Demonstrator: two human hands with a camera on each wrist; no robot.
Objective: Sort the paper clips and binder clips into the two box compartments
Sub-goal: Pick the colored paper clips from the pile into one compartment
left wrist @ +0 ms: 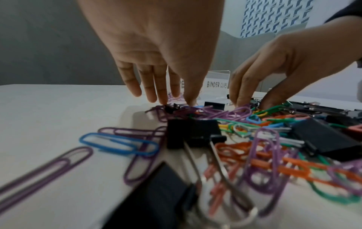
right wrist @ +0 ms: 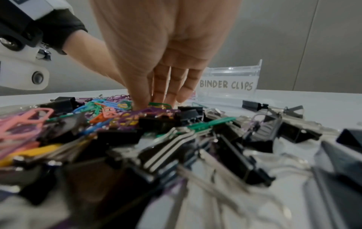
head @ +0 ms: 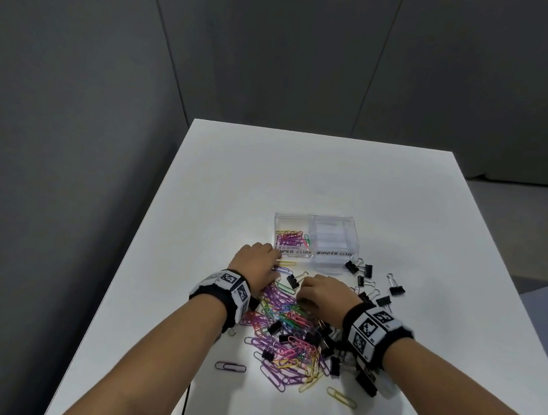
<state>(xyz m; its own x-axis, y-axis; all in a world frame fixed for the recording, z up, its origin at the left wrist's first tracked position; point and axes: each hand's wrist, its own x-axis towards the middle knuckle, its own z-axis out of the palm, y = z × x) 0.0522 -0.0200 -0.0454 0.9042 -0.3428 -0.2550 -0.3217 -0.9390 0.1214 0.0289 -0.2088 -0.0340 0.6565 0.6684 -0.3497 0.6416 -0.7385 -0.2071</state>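
A clear two-compartment box [head: 314, 216] stands on the white table [head: 303, 170]. Its left half, labelled PAPER CLIPS, holds coloured paper clips [head: 291, 239]; the BINDER CLIPS half [head: 335, 238] looks empty. In front lies a mixed pile of coloured paper clips [head: 287, 329] and black binder clips [head: 336, 350]. My left hand [head: 273, 267] [left wrist: 176, 102] points nearly straight fingers down onto purple paper clips [left wrist: 176, 108] at the pile's far edge. My right hand [head: 302, 293] [right wrist: 154, 103] sets thumb and fingertips on the pile's paper clips [right wrist: 158, 104], with a gap between them.
Several loose binder clips [head: 363, 276] lie right of the box. Single paper clips lie apart near the front: a purple one [head: 230, 367] and a yellow one [head: 341, 398]. The table's left edge [head: 151, 215] drops off close to my left arm.
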